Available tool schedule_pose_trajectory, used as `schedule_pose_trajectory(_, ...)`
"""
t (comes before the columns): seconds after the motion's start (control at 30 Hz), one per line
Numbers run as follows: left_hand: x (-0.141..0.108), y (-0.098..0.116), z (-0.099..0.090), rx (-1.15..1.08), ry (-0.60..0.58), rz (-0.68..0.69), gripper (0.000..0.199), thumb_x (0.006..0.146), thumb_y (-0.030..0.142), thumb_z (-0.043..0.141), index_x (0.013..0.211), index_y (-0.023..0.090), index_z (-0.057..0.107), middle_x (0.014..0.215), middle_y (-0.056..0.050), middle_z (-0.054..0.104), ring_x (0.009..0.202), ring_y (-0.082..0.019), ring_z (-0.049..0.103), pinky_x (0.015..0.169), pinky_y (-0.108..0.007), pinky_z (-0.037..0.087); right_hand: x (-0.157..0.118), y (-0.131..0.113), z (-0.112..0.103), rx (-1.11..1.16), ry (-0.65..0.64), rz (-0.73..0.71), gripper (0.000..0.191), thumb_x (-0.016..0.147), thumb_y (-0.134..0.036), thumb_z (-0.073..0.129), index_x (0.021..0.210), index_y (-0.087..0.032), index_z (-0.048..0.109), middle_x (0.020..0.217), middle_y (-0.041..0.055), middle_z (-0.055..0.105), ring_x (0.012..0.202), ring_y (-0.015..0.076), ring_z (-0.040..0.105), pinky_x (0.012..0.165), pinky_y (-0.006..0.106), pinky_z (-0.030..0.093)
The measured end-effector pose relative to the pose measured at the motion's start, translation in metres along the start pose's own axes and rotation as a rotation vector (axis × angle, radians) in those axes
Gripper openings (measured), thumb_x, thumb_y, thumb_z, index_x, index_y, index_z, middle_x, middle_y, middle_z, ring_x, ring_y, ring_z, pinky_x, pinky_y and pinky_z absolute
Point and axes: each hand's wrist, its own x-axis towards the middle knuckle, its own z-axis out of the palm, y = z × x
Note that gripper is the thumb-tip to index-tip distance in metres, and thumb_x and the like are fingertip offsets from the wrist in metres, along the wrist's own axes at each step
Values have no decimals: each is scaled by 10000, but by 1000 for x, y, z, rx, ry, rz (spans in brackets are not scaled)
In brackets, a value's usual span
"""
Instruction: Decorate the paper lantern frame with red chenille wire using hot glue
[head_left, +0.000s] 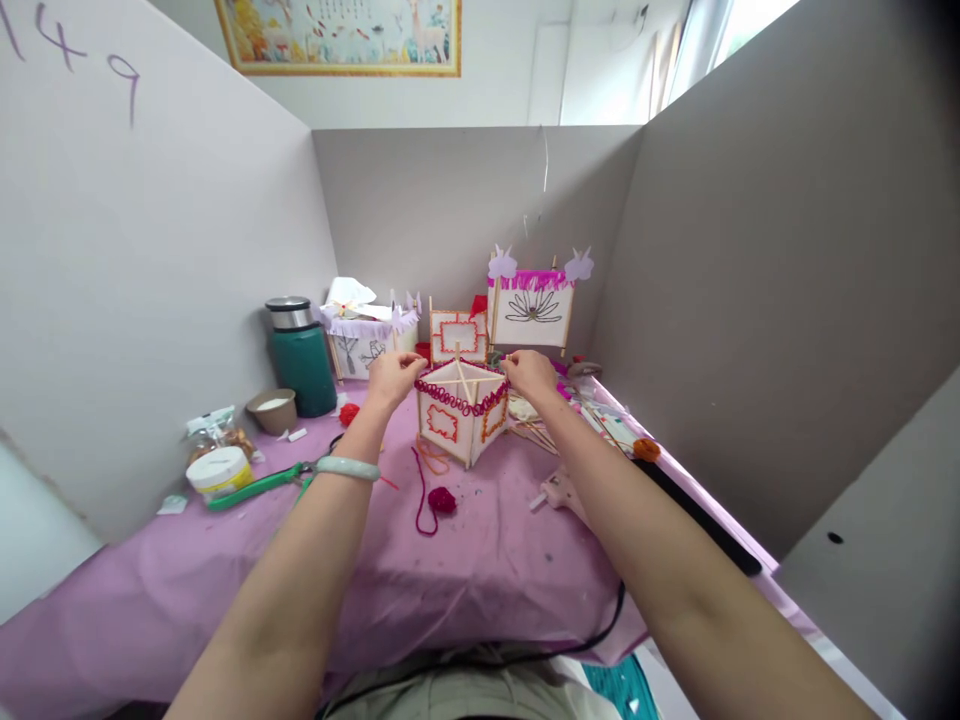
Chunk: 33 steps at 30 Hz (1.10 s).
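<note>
A paper lantern (448,440) with a wooden stick frame stands upright on the pink cloth, crossed sticks over its open top. Looped dark red yarn trim (471,407) runs along its upper edge, and orange yarn outlines decorate two of its sides. At the lantern's left top corner, my left hand (396,380) pinches the trim between closed fingers. My right hand (531,376) pinches the trim at the right top corner in the same way. A dark red yarn ball (442,500) with a loose tail lies in front of the lantern.
On the left stand a green thermos (304,360), a small bowl (273,410) and a white tub (220,472), with green-handled pliers (259,487) nearby. A glue gun (562,492) lies beneath my right forearm. Behind are a lotus-drawn lantern (532,312) and grey partitions (480,190).
</note>
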Motion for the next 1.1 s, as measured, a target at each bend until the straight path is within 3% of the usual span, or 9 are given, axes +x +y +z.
schedule_pose_trajectory(0.2,-8,8,-8,44,54,43,294,749,400,591,853,190,769,757,-44,741,768,-205,671,744,-285,486,2,-9,-17,7,81,-26,295,959,-332,514,1185,-162,602,1128,94,652,1007,227,624,863,384,492)
schedule_pose_trajectory(0.37,-9,21,-12,113,118,53,276,761,378,583,818,185,772,774,-54,747,791,-218,673,765,-298,472,-62,-9,-23,6,165,-100,479,1025,-276,166,1299,-130,531,1304,151,571,1199,253,508,980,382,366)
schedule_pose_trajectory(0.43,-7,27,-16,135,139,63,268,763,368,582,811,183,770,780,-55,749,795,-217,673,766,-298,467,-97,-12,-10,11,76,-186,458,1026,-294,203,1190,-168,611,1201,106,643,1099,213,574,931,322,401)
schedule_pose_trajectory(0.5,-4,34,-21,150,160,74,271,768,367,576,812,181,768,791,-55,750,799,-213,673,763,-296,466,-123,-20,10,7,-84,-282,296,976,-329,419,987,-223,696,1002,43,716,923,185,644,800,264,456)
schedule_pose_trajectory(0.6,3,46,-29,158,197,91,272,773,354,568,824,171,763,798,-59,749,794,-207,671,760,-299,465,-136,-40,46,-31,-279,-334,210,922,-331,562,860,-195,710,880,60,717,854,201,660,738,282,491)
schedule_pose_trajectory(0.73,13,63,-37,140,239,110,261,772,330,562,812,165,761,741,-55,737,741,-191,662,765,-305,467,-119,-70,80,-69,-405,-306,284,945,-349,568,1162,-166,589,1168,78,610,976,205,624,837,411,528)
schedule_pose_trajectory(0.8,16,67,-40,123,252,111,263,770,328,563,809,161,761,728,-53,730,720,-184,657,757,-305,472,-110,-76,87,-59,-448,-291,296,942,-326,578,1196,-174,570,1204,81,590,1000,212,617,841,416,532)
schedule_pose_trajectory(1.0,25,65,-47,77,288,117,278,757,355,574,798,155,762,728,-51,721,720,-179,657,714,-288,485,-111,-44,61,60,-436,-226,280,942,-326,579,1172,-167,582,1164,75,609,969,205,628,819,400,539)
schedule_pose_trajectory(1.1,28,66,-50,76,310,136,262,744,344,576,747,156,758,695,-48,711,719,-183,661,716,-289,483,-117,-10,31,145,-374,-187,198,931,-329,581,944,-144,650,917,33,679,800,160,652,749,340,531)
